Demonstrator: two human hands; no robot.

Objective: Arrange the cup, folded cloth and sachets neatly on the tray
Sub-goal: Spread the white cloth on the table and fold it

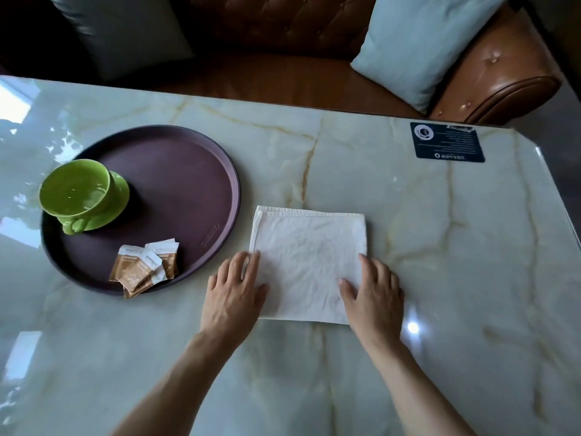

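Both hands, left hand [235, 286] and right hand [374, 291], press flat, fingers spread, on the near-square cloth [306, 247].

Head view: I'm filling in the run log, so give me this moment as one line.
left hand: flat on cloth | right hand: flat on cloth | cloth: on table, beside tray | cup, sachets: on tray

Glossy marble-look table [408, 215]; matt tray [188, 171]; glazed green cup [78, 190]; creased cloth [308, 259]; paper sachets [144, 269].
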